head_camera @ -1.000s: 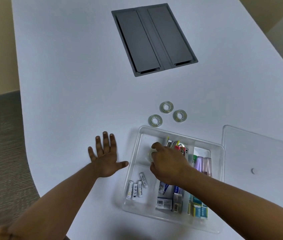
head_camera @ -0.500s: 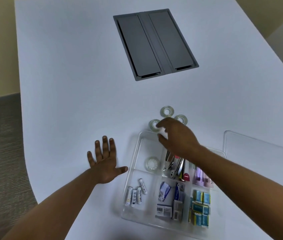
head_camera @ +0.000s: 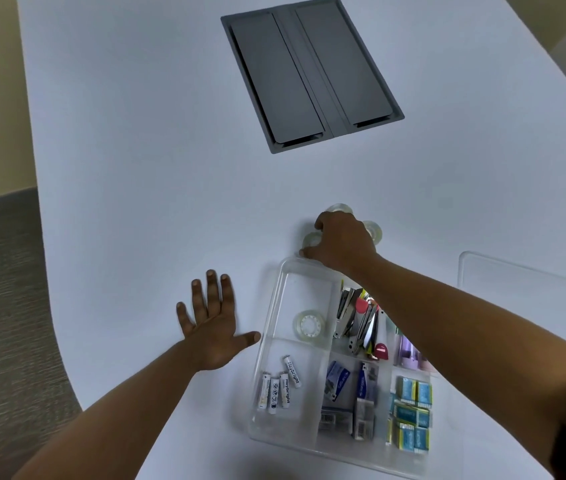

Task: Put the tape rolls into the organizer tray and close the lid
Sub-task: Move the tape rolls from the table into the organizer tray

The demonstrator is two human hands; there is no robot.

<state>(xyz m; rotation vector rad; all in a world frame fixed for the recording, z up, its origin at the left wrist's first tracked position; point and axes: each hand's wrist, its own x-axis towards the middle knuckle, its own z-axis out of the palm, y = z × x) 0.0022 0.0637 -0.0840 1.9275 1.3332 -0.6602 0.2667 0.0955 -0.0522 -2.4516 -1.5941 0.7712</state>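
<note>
The right hand [head_camera: 338,242] curls over a tape roll [head_camera: 310,240] at the tray's [head_camera: 267,344] twelve o'clock, grip unclear; the left hand [head_camera: 210,332] lies flat, fingers spread, on the bench [head_camera: 136,168].

The only legible wording is "Heybright", printed lengthwise on two of the white batteries [head_camera: 279,386] lying in the near-left compartment of the organizer tray [head_camera: 267,344]. Small symbols mark the other batteries, and the printing on the boxes is too blurred to read.

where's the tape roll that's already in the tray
In the head view, the tape roll lies flat in the organizer tray's far-left compartment, beyond the batteries and left of the staplers.
</note>
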